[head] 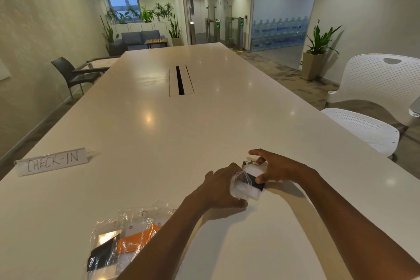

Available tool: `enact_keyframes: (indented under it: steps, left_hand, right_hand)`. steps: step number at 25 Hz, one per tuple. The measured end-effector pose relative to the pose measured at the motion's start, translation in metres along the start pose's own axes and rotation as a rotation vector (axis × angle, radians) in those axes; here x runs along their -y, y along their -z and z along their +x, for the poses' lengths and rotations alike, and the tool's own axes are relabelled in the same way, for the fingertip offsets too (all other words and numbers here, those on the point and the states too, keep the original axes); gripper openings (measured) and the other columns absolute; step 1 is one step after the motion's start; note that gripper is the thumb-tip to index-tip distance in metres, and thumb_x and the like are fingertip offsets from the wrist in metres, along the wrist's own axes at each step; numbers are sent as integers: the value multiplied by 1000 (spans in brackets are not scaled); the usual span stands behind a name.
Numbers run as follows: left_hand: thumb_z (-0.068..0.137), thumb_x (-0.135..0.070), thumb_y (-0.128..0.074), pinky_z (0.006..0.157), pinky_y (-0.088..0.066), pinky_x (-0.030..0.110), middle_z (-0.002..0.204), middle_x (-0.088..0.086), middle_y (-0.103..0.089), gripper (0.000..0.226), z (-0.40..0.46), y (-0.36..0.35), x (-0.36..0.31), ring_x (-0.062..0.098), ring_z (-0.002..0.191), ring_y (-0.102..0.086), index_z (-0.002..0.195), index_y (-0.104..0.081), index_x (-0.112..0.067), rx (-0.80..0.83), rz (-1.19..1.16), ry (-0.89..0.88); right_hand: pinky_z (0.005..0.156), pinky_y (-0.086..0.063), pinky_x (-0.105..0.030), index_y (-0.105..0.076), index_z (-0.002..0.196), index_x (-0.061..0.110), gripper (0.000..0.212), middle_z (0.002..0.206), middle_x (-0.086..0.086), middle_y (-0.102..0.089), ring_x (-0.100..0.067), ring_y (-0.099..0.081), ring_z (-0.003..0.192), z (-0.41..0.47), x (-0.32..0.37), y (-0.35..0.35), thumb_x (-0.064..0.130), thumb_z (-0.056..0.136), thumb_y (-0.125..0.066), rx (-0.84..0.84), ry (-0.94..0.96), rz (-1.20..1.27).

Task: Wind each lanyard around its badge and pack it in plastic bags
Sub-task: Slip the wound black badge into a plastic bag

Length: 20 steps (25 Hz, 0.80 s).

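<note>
A white badge (250, 168) with a black lanyard (255, 183) wound around it sits low on the table, right of centre. My right hand (277, 169) grips the badge from the right, thumb on the black band. A clear plastic bag (242, 186) covers the badge's near end, and my left hand (221, 186) holds that bag by its left side. Near the front edge lie packed bags (122, 243), one with an orange lanyard (136, 240) and one with a black lanyard (102, 254). My left forearm hides part of them.
A long white table (181, 132) stretches away, with a cable slot (180, 80) in its middle. A paper "CHECK-IN" sign (53, 161) stands at the left. White perforated chairs (372, 107) stand off the right edge, a dark chair (72, 75) off the far left.
</note>
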State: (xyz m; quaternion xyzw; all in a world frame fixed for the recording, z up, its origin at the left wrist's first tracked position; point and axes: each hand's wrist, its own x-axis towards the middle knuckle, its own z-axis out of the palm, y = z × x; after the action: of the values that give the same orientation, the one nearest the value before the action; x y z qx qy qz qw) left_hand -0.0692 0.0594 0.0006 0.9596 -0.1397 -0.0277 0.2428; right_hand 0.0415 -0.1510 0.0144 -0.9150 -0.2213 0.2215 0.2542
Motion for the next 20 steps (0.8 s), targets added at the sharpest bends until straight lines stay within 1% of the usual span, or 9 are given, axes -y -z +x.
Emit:
enact_keyframes:
  steps: [3, 5, 8, 10, 12, 15, 16, 18, 20]
  left_hand:
    - [67, -49, -74, 95, -43, 46, 108, -11, -57, 59, -4, 0, 0, 12, 91, -51, 113, -44, -27, -17, -15, -18]
    - [65, -51, -73, 95, -43, 46, 110, -12, -58, 61, -5, -2, -1, 15, 95, -55, 114, -43, -27, -25, -36, -26]
    - [64, -54, -73, 98, -42, 45, 116, -14, -58, 66, -6, -4, -3, 14, 102, -56, 117, -41, -30, -30, -59, -38]
    - [65, -56, -72, 100, -41, 46, 119, -15, -57, 68, -6, -6, -2, 12, 103, -55, 118, -39, -33, -22, -58, -34]
    - [64, -60, -72, 102, -39, 47, 118, -16, -56, 70, -7, -7, -1, 11, 103, -54, 119, -37, -34, -33, -45, -16]
    - [63, -65, -70, 103, -36, 49, 121, -13, -55, 77, -8, -4, 3, 15, 110, -55, 122, -33, -32, -71, -11, 28]
    - [63, -66, -69, 104, -34, 49, 124, -11, -55, 79, -9, -2, 5, 17, 113, -54, 123, -31, -32, -79, 8, 47]
    - [62, -68, -67, 103, -31, 49, 124, -10, -56, 80, -12, 1, 9, 20, 117, -52, 123, -29, -33, -100, 47, 88]
    - [62, -68, -66, 105, -28, 50, 122, -11, -56, 81, -16, 3, 12, 20, 120, -50, 125, -28, -33, -110, 70, 131]
  right_hand:
    - [94, -45, -32, -23, 147, 43, 102, 130, 0, -45, -22, -51, 113, -6, 0, 1, 33, 68, -86, 46, 13, 60]
    - [99, -46, -35, -28, 145, 41, 100, 137, 2, -43, -23, -46, 123, -10, 0, 3, 31, 65, -88, 58, 34, 119]
    - [70, -53, -20, -45, 132, 41, 80, 135, 10, -47, -16, -52, 113, -14, 3, 2, 24, 66, -87, 94, 66, 180]
    - [60, -50, -15, -52, 120, 44, 66, 128, 11, -51, -13, -55, 103, -18, 4, 0, 25, 67, -86, 93, 77, 195]
    - [61, -53, -19, -54, 116, 43, 60, 125, 8, -54, -16, -57, 103, -22, 1, -4, 24, 67, -85, 69, 94, 246]
    - [80, -58, -31, -55, 119, 38, 60, 125, 4, -57, -20, -59, 109, -29, -4, -10, 25, 69, -86, 21, 107, 295]
    - [81, -58, -32, -56, 120, 35, 60, 123, 0, -59, -21, -61, 106, -31, -5, -11, 24, 69, -86, 1, 90, 327]
    - [64, -57, -32, -55, 124, 29, 63, 111, -9, -63, -21, -65, 83, -34, -6, -14, 18, 70, -86, -42, 38, 449]
    - [52, -51, -29, -53, 128, 25, 65, 99, -14, -64, -18, -59, 62, -37, -8, -15, 14, 72, -84, -76, -7, 544]
